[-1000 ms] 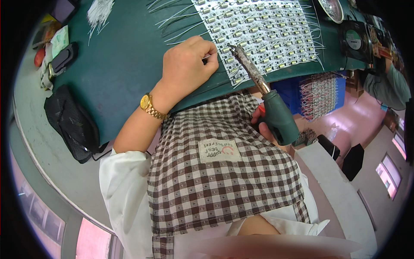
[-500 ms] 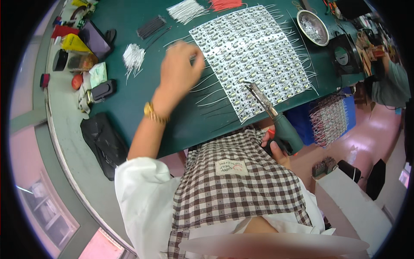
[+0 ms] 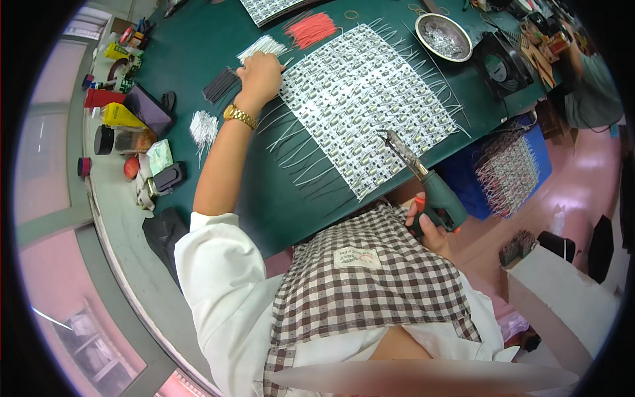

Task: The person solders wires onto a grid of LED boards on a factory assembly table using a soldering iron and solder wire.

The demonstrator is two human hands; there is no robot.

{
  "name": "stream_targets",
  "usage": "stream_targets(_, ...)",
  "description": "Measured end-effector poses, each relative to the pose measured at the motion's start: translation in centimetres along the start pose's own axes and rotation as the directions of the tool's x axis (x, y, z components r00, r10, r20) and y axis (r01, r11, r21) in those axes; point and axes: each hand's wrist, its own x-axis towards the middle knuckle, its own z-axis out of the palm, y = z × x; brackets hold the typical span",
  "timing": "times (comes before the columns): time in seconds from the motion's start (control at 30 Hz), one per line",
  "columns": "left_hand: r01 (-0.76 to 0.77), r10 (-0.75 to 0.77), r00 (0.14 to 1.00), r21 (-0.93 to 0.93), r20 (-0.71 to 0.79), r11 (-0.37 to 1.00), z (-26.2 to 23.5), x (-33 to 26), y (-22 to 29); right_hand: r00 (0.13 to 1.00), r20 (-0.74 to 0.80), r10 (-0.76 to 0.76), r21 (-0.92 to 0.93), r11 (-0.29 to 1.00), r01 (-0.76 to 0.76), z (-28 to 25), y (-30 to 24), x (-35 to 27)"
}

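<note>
My left hand (image 3: 262, 76), with a gold watch on the wrist, reaches to the near edge of a bundle of white wires (image 3: 263, 46). Its fingers are bent down on the wires, and the fingertips are partly hidden. In my right hand (image 3: 431, 231) is a green soldering gun (image 3: 440, 198) with a red trigger. Its metal tip points up and left over the near right part of a panel of small white circuit boards (image 3: 370, 99). Wires stick out along both sides of the panel, which lies flat on the green table.
Black wires (image 3: 221, 85), red wires (image 3: 311, 30) and short white wires (image 3: 204, 129) lie around the panel. A metal bowl (image 3: 430, 33) and a black fan (image 3: 499, 66) stand at far right. A blue bin (image 3: 456, 188) holds another wired panel. Another person (image 3: 592, 92) sits beyond.
My left hand has moved away from the panel's left edge, up to the white wires. The view has shifted; the soldering gun stays in my right hand over the panel.
</note>
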Motion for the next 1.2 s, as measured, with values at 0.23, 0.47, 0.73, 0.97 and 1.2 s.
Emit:
stream_targets(0.23, 0.047, -0.165, 0.963, -0.469, -0.215, 0.882, -0.9, -3.5, -0.2, 0.998, 0.049, 0.031, -0.013, 0.999, -0.03, 0.4, -0.9, 0.6)
stream_targets(0.47, 0.061, -0.166, 0.983, -0.73, -0.073, 0.681, -5.3, -15.5, 6.5, 0.977, 0.2, 0.067, -0.117, 0.992, -0.044, 0.2, -1.1, 1.3)
stream_targets(0.73, 0.209, -0.253, 0.964, -0.818, 0.081, 0.535, -0.8, -21.7, 12.7, 0.954, 0.244, 0.176, -0.343, 0.935, -0.084, -1.3, -0.2, 0.2)
stream_targets(0.97, 0.077, -0.229, 0.966, -0.716, -0.117, 0.694, 0.9, -21.9, 13.6, 0.96, 0.164, 0.226, -0.345, 0.925, -0.159, -1.4, -2.7, -0.2)
stream_targets(1.2, 0.088, -0.26, 0.953, -0.675, -0.158, 0.732, 1.4, -21.8, 13.9, 0.95, 0.286, 0.13, -0.589, 0.805, 0.067, -1.2, -3.1, 1.1)
